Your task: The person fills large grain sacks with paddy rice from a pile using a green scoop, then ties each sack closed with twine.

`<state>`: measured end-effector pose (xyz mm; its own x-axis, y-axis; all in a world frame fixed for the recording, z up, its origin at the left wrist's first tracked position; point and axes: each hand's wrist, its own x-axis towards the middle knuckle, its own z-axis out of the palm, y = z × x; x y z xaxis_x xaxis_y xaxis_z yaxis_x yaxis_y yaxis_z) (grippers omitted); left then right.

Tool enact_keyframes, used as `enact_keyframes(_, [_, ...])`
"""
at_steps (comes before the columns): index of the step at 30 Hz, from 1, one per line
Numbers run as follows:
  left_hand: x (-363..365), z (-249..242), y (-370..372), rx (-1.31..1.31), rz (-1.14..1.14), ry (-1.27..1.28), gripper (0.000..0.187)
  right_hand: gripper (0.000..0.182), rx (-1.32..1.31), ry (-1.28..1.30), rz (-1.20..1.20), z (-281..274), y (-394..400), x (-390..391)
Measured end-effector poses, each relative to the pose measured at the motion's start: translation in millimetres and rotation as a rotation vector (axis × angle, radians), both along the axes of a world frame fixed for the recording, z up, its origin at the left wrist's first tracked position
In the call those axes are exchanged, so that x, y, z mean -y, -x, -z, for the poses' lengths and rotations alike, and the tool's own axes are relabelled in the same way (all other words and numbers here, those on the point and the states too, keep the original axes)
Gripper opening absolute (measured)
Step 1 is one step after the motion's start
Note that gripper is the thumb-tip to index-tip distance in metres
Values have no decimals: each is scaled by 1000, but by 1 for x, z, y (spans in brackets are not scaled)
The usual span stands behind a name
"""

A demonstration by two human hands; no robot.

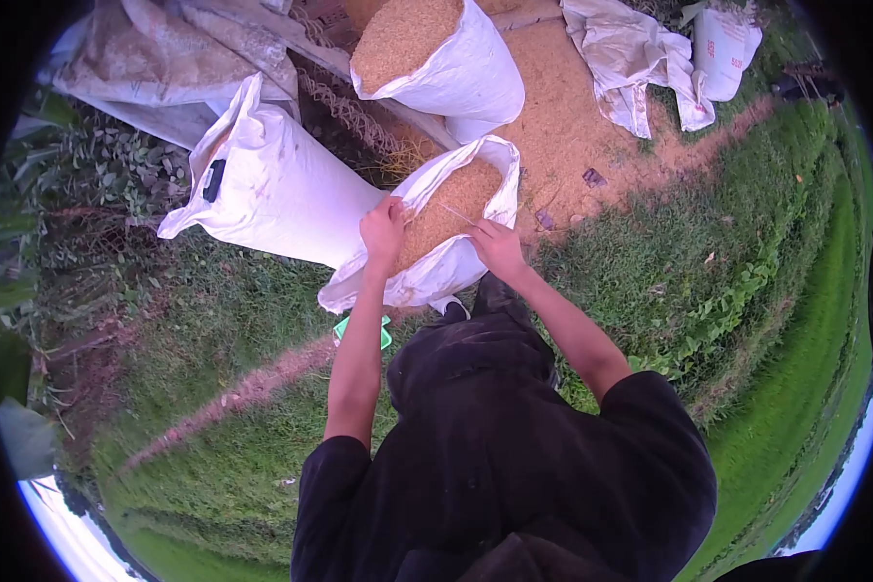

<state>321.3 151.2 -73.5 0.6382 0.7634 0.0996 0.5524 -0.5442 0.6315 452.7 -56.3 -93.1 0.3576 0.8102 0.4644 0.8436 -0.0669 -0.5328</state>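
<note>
A white woven sack (502,199) stands open in front of me, filled with golden-brown grain or husks (453,209). Above its mouth, a thin pale string (455,212) stretches from the fingertips of my right hand (498,246) towards my left. My right hand pinches it near the right side of the rim. At the left rim, my left hand (383,231) has its fingers closed, seemingly on the string's other end, though the fingertips are small and hard to make out. The sack's near edge hangs folded outward below my hands.
Left of it leans another white sack (296,189) with a dark object (213,180) on it. Behind is a full open sack (470,73). Loose husks (553,107) cover the ground; crumpled sacks (626,58) lie right. A green item (386,333) rests on the grass near my foot.
</note>
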Motion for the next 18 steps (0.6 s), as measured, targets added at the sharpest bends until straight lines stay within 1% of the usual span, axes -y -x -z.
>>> enact_keyframes(1, [5,-1,4,-8,7,2,14,17,-8,11,5,2,3,1])
enact_keyframes(3, [16,-1,13,22,25,121,12,17,-22,11,31,8,10,3])
enact_keyframes(7, [32,-2,22,-25,38,183,12,19,-59,-6,80,16,20,10])
enact_keyframes(11, [24,-5,19,-63,99,104,13,21,-81,23,129,11,27,8])
enact_keyframes(13, [12,-4,11,-70,113,83,14,25,-50,4,147,-1,25,6])
enact_keyframes(15, [1,-3,4,-90,74,159,20,27,-60,29,177,-21,20,11])
enact_keyframes(16, [-3,-6,-1,-86,86,160,20,28,-77,53,195,-32,19,14])
enact_keyframes(17, [-8,-8,-7,-168,79,182,28,28,-72,52,206,-41,16,19])
enact_keyframes(18, [-10,-12,-13,-252,72,203,38,28,-51,89,271,-48,11,28])
